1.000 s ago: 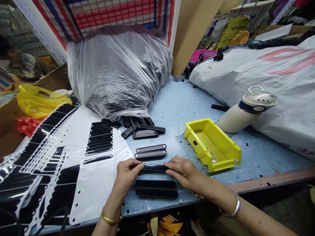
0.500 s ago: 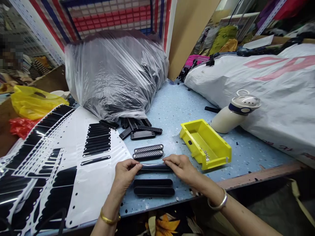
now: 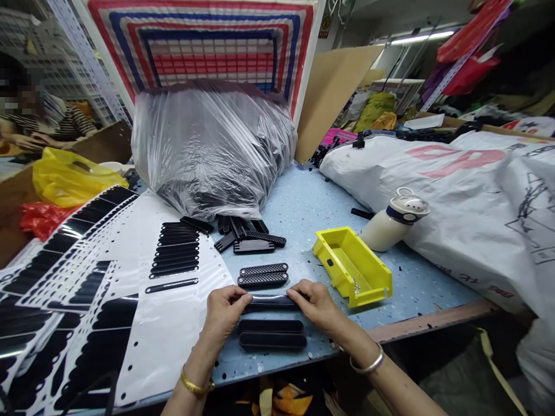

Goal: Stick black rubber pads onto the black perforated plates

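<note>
My left hand (image 3: 226, 313) and my right hand (image 3: 318, 305) pinch the two ends of a glossy black strip (image 3: 269, 300). It is stretched level between them, just over a dark piece on the table. Whether it touches that piece, I cannot tell. Closer to me lie two plain black bars (image 3: 272, 334), side by side. Beyond my hands sits a pair of black bars with a diamond-patterned face (image 3: 262, 275). A white sheet (image 3: 167, 329) to the left carries a column of black strips (image 3: 176, 249), with one single strip (image 3: 172, 285) set apart below it.
A clear plastic bag (image 3: 212, 150) stands behind loose black pieces (image 3: 249, 237). On the right are a yellow bin (image 3: 381, 274) with small metal parts, a cream bottle (image 3: 384, 233) and a large white sack (image 3: 451, 190). Sheets of black strips (image 3: 102, 329) cover the left. Another person (image 3: 52, 121) sits far left.
My view has tilted up and turned a little to the right. Both hands keep their pinch on the black strip's ends, with the right fingers slightly further in along it.
</note>
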A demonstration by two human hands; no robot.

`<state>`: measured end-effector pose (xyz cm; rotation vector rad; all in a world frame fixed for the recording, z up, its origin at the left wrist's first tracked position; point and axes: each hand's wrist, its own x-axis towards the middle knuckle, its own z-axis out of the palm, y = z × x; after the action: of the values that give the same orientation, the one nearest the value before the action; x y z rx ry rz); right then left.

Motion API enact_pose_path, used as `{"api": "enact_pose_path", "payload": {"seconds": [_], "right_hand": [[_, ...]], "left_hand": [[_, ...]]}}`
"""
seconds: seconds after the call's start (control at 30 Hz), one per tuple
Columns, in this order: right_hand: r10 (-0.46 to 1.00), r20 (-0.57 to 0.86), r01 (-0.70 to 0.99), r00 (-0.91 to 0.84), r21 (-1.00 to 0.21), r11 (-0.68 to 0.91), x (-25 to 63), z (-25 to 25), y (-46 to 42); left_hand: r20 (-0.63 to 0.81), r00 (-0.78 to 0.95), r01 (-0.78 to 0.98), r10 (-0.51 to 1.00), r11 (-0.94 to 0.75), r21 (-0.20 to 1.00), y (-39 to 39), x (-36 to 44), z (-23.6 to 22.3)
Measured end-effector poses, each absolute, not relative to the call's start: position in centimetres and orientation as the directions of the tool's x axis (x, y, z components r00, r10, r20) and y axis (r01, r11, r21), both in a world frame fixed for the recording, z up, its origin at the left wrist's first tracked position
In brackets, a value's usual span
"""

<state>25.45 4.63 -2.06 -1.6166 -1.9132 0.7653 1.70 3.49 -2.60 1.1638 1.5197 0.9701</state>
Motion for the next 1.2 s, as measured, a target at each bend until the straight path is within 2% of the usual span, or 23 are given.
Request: {"api": "enact_pose_path", "payload": {"seconds": [0.23, 0.37, 0.5, 0.6, 0.77, 0.83, 0.93, 1.0, 1.2], "right_hand": [[0.994, -0.058, 0.627, -0.087, -0.779, 0.009, 26.2, -1.7, 4.2], [0.991, -0.057, 0.639, -0.124, -0.769, 0.036, 24.5, -1.9, 4.1], [0.979, -0.093, 0.637, -0.183, -0.77, 0.046, 24.8, -1.3, 3.7], [0.962, -0.144, 0.646, -0.234, -0.762, 0.043, 25.6, -0.7, 3.4], [0.969, -0.122, 0.737, -0.217, -0.671, 0.08, 24.6, 0.2, 3.8], [0.976, -0.085, 0.796, -0.202, -0.595, 0.113, 23.6, 0.5, 4.3], [0.974, -0.051, 0.892, -0.219, -0.416, 0.179, 22.4, 0.7, 5.2], [0.969, -0.05, 0.915, -0.241, -0.345, 0.21, 22.2, 0.4, 5.7], [0.958, -0.028, 0.897, -0.287, -0.358, 0.258, 23.0, -1.1, 6.2]], "left_hand": [[-0.17, -0.044, 0.259, 0.984, 0.176, 0.95, 3.5, 1.5, -2.2], [-0.159, -0.041, 0.255, 0.986, 0.165, 0.953, 3.3, 1.4, -2.1], [-0.213, -0.025, 0.205, 0.977, 0.214, 0.955, 3.2, 1.4, -2.3], [-0.18, 0.01, 0.289, 0.984, 0.169, 0.942, 3.5, 1.2, -2.0], [-0.044, 0.125, 0.602, 0.991, -0.041, 0.797, 3.8, 1.3, -0.4], [-0.009, 0.169, 0.673, 0.986, -0.109, 0.732, 3.7, 1.8, 0.1], [0.024, 0.262, 0.67, 0.965, -0.199, 0.715, 3.5, 2.7, 0.3], [0.014, 0.284, 0.646, 0.959, -0.202, 0.736, 3.4, 3.0, 0.1], [-0.027, 0.206, 0.607, 0.978, -0.106, 0.788, 3.4, 3.2, -0.4]]}}
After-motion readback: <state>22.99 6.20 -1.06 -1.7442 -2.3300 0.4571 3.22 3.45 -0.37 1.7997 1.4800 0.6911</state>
